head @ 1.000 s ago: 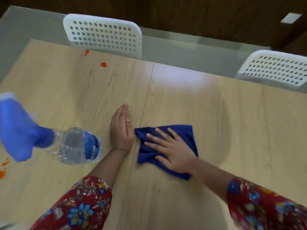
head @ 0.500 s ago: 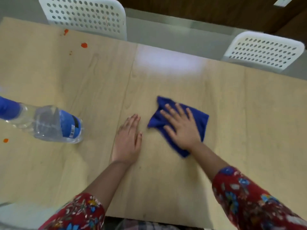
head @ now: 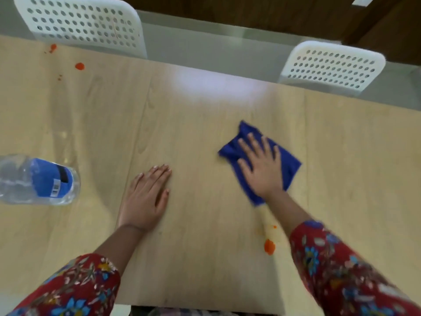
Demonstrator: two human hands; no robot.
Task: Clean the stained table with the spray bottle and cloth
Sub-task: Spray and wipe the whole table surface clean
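Note:
A blue cloth lies on the light wood table, right of centre. My right hand presses flat on it with fingers spread. My left hand rests flat on the bare table, palm down, well left of the cloth. The clear spray bottle with a blue label stands at the left edge; its top is cut off by the frame. An orange stain with a smear above it sits just near of the cloth, beside my right forearm. More orange spots dot the far left of the table.
Two white perforated chairs stand at the far side, one at the left and one at the right. A seam runs front to back through the table. The near table edge is close to my body.
My right hand has slid the cloth to the right and slightly away, farther from my left hand. The view shifted, and an orange stain near my right forearm has come into sight.

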